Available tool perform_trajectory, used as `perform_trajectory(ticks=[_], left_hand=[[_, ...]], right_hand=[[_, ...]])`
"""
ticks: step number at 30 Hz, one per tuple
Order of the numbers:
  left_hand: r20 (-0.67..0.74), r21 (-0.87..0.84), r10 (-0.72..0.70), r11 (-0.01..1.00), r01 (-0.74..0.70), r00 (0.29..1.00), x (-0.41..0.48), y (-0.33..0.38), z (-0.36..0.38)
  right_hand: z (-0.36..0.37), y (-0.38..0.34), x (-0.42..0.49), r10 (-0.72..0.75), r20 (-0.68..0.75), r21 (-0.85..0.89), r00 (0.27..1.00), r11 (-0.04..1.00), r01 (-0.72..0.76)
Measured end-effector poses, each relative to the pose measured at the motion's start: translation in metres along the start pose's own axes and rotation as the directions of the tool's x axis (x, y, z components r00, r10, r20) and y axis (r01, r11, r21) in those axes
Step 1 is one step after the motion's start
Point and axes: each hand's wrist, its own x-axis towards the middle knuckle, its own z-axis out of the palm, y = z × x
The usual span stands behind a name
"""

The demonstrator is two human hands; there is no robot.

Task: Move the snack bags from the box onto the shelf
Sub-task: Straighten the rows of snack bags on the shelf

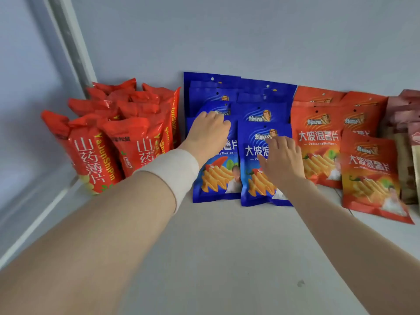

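Blue snack bags stand in two rows on the white shelf [227, 246], leaning towards the back wall. My left hand [208, 133] is on the top of the front left blue bag [216, 178], with its fingers curled over the upper edge. My right hand [281, 161] lies flat with spread fingers on the face of the front right blue bag [252, 169]. The box is out of view.
Red tall snack bags [109, 137] are packed in the shelf's left corner by the upright post [68, 42]. Orange-red bags [368, 173] stand to the right of the blue ones, and pinkish-brown bags [406, 123] at the far right. The shelf's front part is bare.
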Motion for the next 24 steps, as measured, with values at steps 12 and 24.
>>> perform_trajectory(ticks=[12,24], left_hand=[[0.072,0.242,-0.043,0.97,0.024,0.996,-0.086,-0.094,-0.137],[0.083,-0.199,-0.455,0.864,0.462,0.886,-0.194,-0.192,-0.131]], right_hand=[[-0.128,-0.085,-0.013,-0.314,-0.021,-0.072,0.949,0.947,0.312],[-0.146,-0.188,-0.022,-0.271,-0.07,0.177,0.96,0.944,0.279]])
